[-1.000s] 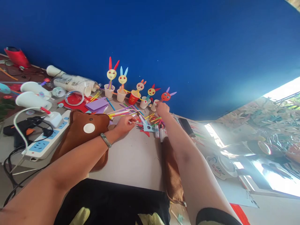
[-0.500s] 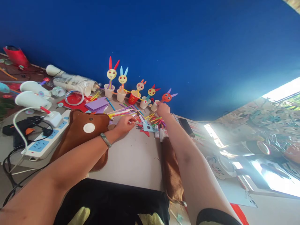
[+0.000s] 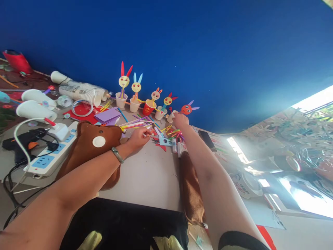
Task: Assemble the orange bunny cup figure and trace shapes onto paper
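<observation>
Blue wall rises behind our table, where five rabbit figures stand in paper cups. We have our right hand at the row's right end, beside the last white cup; the red rabbit there leans right, its purple ears above our knuckles. Those fingers curl down, their tips hidden, so we cannot tell what they pinch. We hold our left hand lower, thumb and forefinger drawn close; we cannot tell whether anything sits between them. Coloured sticks lie scattered between our hands. Our left forearm crosses a brown cushion, beside a power strip.
</observation>
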`<control>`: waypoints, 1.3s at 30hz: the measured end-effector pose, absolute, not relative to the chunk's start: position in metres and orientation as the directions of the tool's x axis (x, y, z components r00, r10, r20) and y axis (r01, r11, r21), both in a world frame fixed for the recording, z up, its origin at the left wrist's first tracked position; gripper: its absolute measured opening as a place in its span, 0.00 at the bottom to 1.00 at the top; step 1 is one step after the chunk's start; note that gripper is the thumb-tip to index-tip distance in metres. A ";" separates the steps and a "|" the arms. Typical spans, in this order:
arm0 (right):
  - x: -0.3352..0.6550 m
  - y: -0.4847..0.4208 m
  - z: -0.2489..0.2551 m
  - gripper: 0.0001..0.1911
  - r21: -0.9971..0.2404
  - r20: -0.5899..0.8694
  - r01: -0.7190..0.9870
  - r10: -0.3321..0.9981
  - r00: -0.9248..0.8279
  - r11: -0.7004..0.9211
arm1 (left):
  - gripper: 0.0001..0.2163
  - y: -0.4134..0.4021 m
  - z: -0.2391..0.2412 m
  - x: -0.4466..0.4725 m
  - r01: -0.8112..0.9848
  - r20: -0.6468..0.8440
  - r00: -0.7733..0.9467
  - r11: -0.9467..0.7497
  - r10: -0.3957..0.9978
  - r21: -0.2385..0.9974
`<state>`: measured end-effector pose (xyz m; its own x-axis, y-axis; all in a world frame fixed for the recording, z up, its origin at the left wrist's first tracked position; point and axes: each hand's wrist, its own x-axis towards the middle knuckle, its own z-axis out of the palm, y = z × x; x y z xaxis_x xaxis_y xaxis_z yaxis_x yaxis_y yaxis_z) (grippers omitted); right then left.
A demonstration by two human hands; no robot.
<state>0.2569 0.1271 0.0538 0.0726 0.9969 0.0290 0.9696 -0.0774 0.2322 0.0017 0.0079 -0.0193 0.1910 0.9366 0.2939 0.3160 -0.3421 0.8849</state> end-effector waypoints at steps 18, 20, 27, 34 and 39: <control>0.270 0.054 0.077 0.14 -0.517 0.256 0.852 0.965 0.061 0.084 | 0.12 0.015 -0.028 0.006 0.001 0.218 0.180 -0.221 0.959 0.975; 0.265 0.037 0.079 0.18 -0.765 0.212 0.623 0.977 0.008 0.161 | 0.13 0.014 -0.025 0.006 -0.085 0.182 0.198 -0.168 0.963 0.982; 0.242 -0.004 0.088 0.24 -0.933 0.079 0.338 0.987 -0.142 0.123 | 0.18 0.005 -0.007 0.008 -0.298 0.188 0.310 -0.093 0.932 0.950; 0.230 -0.010 0.088 0.22 -0.843 0.106 0.489 0.962 -0.253 0.222 | 0.23 0.003 0.007 0.001 -0.445 0.099 0.373 0.084 0.923 0.891; 0.213 -0.013 0.097 0.15 -0.797 0.072 0.559 0.955 -0.288 0.229 | 0.25 0.003 0.004 -0.001 -0.404 0.100 0.515 0.138 0.851 0.904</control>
